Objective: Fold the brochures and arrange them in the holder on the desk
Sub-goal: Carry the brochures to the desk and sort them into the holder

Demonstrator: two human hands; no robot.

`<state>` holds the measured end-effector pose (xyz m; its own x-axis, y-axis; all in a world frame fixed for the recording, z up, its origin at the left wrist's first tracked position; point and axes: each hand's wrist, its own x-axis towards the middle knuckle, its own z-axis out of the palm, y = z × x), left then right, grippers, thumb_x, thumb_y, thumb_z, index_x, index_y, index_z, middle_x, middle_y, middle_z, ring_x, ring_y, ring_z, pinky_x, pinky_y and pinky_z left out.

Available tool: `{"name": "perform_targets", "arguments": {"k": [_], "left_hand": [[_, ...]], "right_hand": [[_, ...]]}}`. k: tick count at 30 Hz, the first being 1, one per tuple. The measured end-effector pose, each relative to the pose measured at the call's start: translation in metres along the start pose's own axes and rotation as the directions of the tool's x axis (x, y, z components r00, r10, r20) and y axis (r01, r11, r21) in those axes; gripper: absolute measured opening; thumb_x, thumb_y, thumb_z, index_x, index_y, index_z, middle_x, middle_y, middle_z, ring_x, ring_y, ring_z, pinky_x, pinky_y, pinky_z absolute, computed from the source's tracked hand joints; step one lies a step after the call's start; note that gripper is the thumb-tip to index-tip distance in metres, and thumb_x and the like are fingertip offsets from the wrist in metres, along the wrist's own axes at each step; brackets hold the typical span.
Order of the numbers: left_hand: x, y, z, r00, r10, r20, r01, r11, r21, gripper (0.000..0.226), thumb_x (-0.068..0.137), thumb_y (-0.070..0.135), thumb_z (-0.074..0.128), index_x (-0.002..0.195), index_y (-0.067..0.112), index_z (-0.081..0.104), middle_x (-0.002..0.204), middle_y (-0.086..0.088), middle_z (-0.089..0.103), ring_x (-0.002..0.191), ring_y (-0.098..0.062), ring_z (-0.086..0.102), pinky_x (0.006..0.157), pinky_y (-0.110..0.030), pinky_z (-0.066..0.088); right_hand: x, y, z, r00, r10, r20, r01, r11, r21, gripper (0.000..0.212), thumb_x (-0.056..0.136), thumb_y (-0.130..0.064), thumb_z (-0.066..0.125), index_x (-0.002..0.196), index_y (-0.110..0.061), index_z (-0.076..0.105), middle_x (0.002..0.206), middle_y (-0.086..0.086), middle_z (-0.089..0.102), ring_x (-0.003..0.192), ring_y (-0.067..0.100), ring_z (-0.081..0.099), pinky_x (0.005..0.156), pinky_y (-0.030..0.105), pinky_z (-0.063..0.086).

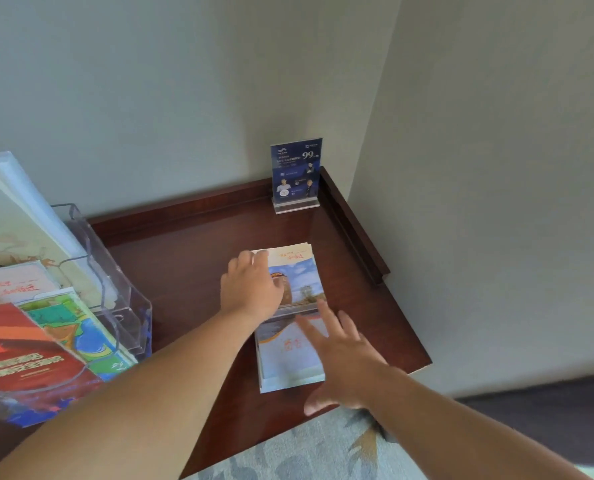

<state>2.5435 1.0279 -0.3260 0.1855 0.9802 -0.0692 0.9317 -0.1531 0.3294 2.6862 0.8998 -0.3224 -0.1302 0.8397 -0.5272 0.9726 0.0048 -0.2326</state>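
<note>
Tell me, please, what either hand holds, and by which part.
Nothing is gripped: the left hand rests on the colourful paper brochure stack, far-left part; the right hand is open over its near half.

Brochures (290,327) on desk (191,258), holder (115,296) left, sign (296,174) behind

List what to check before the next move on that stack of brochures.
1. Stack of brochures lies flat on the desk: ok.
2. Left hand rests on the stack's far half: ok.
3. Right hand open, fingers spread over the near half: ok; touching the paper: cannot tell, blurred.
4. Top brochure already folded: cannot tell.
5. Holder stands on the desk left of the stack, apart from it: ok.
6. Sign stands apart at the back corner: ok.
</note>
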Motion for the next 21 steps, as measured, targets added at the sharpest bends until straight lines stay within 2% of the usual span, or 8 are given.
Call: {"name": "perform_targets", "arguments": {"k": [2,4,6,8,11,16,19,21], "left_hand": [[0.019,0.012,0.006,0.988,0.117,0.096,-0.126,0.987,0.098,0.057,0.093,0.041,0.045,0.146,0.023,0.030,0.150,-0.006,0.033,0.138,-0.028,0.027,0.106,-0.046,0.030],[0.035,0.020,0.011,0.968,0.134,0.214,-0.168,0.975,0.147,0.061,0.095,0.046,0.040,0.150,0.028,0.021,0.157,-0.005,0.024,0.144,-0.029,0.018,0.110,-0.051,0.024],[0.042,0.026,0.013,0.958,0.104,0.266,-0.150,0.976,0.159,0.058,0.095,0.047,0.038,0.148,0.031,0.022,0.152,-0.003,0.031,0.139,-0.029,0.025,0.105,-0.054,0.027],[0.043,0.029,0.012,0.960,0.056,0.276,-0.104,0.981,0.162,0.052,0.095,0.046,0.040,0.144,0.031,0.030,0.141,-0.002,0.039,0.129,-0.029,0.033,0.097,-0.055,0.031],[0.043,0.032,0.009,0.956,0.024,0.292,-0.069,0.987,0.145,0.046,0.094,0.045,0.044,0.137,0.029,0.038,0.131,-0.002,0.039,0.122,-0.029,0.033,0.091,-0.055,0.035],[0.040,0.033,0.009,0.949,0.061,0.309,-0.110,0.984,0.141,0.049,0.093,0.040,0.051,0.138,0.029,0.037,0.129,-0.001,0.039,0.121,-0.028,0.033,0.088,-0.053,0.037],[0.038,0.032,0.010,0.948,0.090,0.304,-0.138,0.980,0.140,0.049,0.092,0.039,0.052,0.138,0.029,0.037,0.130,0.000,0.039,0.120,-0.028,0.034,0.088,-0.053,0.038],[0.038,0.028,0.010,0.939,0.093,0.330,-0.142,0.982,0.126,0.056,0.091,0.041,0.052,0.143,0.032,0.032,0.138,0.000,0.037,0.126,-0.029,0.031,0.092,-0.053,0.037]], "right_hand": [[-0.002,0.003,0.006,1.000,-0.003,0.000,0.003,0.999,-0.050,0.133,0.064,-0.059,0.082,0.149,-0.041,-0.018,0.156,-0.001,-0.035,0.148,0.036,-0.015,0.118,0.051,0.014],[-0.002,0.004,0.007,0.999,0.008,-0.045,-0.009,1.000,-0.025,0.124,0.070,-0.053,0.081,0.151,-0.040,-0.012,0.158,-0.002,-0.029,0.149,0.031,-0.012,0.118,0.048,0.018],[-0.003,0.004,0.006,0.996,0.008,-0.093,-0.007,1.000,0.011,0.114,0.073,-0.049,0.080,0.152,-0.038,-0.001,0.160,-0.002,-0.018,0.149,0.026,-0.005,0.115,0.046,0.027],[-0.003,0.003,0.005,0.992,0.002,-0.124,0.002,0.999,0.032,0.106,0.074,-0.045,0.081,0.151,-0.036,0.009,0.160,-0.002,-0.008,0.148,0.022,0.001,0.110,0.045,0.035],[-0.005,0.000,0.004,0.991,0.018,-0.136,-0.009,0.998,0.063,0.098,0.073,-0.040,0.082,0.148,-0.034,0.020,0.159,0.000,0.000,0.147,0.021,0.005,0.107,0.044,0.040],[-0.006,-0.004,0.005,0.986,0.055,-0.158,-0.038,0.993,0.109,0.085,0.074,-0.034,0.083,0.142,-0.031,0.030,0.156,0.001,0.008,0.145,0.018,0.009,0.101,0.045,0.048],[-0.007,-0.005,0.008,0.984,0.058,-0.168,-0.038,0.992,0.120,0.083,0.077,-0.033,0.081,0.142,-0.032,0.030,0.156,0.000,0.007,0.146,0.018,0.007,0.101,0.046,0.048],[-0.008,-0.004,0.009,0.985,0.054,-0.165,-0.035,0.992,0.119,0.083,0.078,-0.033,0.079,0.143,-0.033,0.028,0.157,-0.001,0.004,0.146,0.018,0.006,0.103,0.045,0.047]]}}
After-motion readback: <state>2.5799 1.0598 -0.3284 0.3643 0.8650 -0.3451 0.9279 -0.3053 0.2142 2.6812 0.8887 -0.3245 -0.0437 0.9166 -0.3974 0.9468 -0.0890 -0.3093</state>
